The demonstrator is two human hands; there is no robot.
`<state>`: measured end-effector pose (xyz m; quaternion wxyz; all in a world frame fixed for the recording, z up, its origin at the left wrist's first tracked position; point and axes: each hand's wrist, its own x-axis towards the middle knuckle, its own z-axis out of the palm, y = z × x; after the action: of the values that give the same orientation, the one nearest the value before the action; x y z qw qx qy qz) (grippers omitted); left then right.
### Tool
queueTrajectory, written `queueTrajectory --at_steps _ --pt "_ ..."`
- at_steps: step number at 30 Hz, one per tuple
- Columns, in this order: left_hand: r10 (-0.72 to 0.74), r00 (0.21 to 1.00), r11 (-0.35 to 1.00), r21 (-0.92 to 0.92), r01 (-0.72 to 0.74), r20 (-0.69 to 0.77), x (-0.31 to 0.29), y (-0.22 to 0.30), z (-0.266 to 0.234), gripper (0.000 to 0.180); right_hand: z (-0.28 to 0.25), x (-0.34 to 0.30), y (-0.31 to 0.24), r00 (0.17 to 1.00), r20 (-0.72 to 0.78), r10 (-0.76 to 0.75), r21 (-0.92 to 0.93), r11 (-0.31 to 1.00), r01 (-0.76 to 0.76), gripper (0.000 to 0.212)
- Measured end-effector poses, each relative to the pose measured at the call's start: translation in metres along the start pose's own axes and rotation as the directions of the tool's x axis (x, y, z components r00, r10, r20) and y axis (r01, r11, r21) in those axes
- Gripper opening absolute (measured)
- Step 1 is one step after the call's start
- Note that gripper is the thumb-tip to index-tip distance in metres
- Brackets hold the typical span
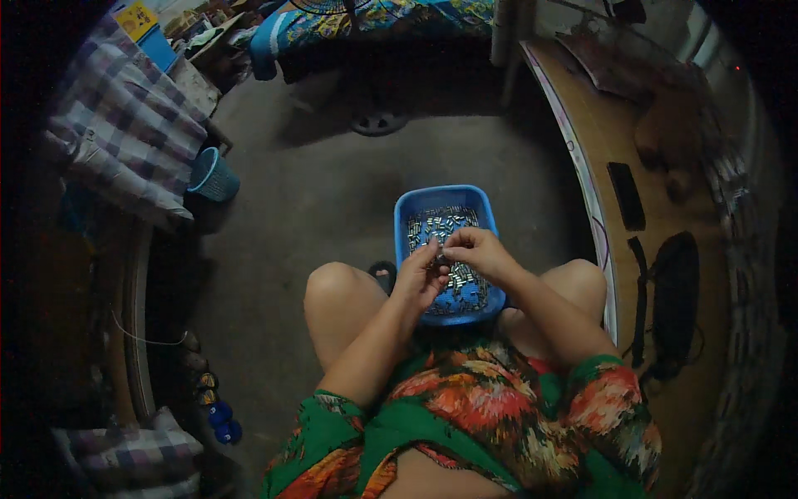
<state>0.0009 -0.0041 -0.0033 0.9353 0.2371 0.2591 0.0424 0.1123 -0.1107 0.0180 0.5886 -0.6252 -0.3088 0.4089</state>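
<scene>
A blue rectangular plastic basin [401,229] stands in front of me between my knees. Many small shiny metal cylinders [449,223] lie scattered over its bottom. Above the basin, my left hand [422,276] is closed with its fingers curled and its thumb pressed inward. My right hand [482,252] meets it at the fingertips in a pinch. Between the two sets of fingertips there seems to be a small piece, too small and too covered to name.
A wooden bench [615,158] along my right carries a black flat object [626,195] and a dark bag [675,291]. To the left are a light-blue waste basket [214,176], a checked cloth [133,125] and blue slippers [220,420]. A fan base [378,124] stands ahead.
</scene>
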Motion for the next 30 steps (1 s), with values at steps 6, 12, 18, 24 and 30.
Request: queueTrajectory --at_steps 6,12,18,24,30 --pt "-0.002 1.0 1.0 -0.002 0.002 0.01 -0.003 -0.001 0.001 0.021 0.008 -0.007 -0.007 0.982 -0.108 -0.153 -0.339 0.935 0.108 0.014" --pt "0.014 1.0 1.0 0.027 -0.014 0.003 -0.005 -0.002 0.005 0.021 0.001 -0.004 0.0 0.995 -0.057 -0.085 0.021 0.996 0.086 0.015" --pt "0.038 0.996 0.998 -0.049 -0.034 0.082 -0.001 0.003 -0.004 0.025 -0.005 -0.004 -0.017 0.938 0.03 0.346 0.167 0.923 -0.346 0.019" --pt "0.055 0.998 0.993 -0.099 -0.057 -0.018 0.0 0.003 -0.001 0.025 -0.015 0.002 0.007 0.915 0.121 0.384 0.53 0.754 -0.387 0.017" --pt "0.078 0.997 0.991 -0.112 -0.078 -0.005 -0.003 0.005 -0.001 0.025 -0.012 -0.001 -0.008 0.93 0.123 0.346 0.499 0.789 -0.359 0.016"
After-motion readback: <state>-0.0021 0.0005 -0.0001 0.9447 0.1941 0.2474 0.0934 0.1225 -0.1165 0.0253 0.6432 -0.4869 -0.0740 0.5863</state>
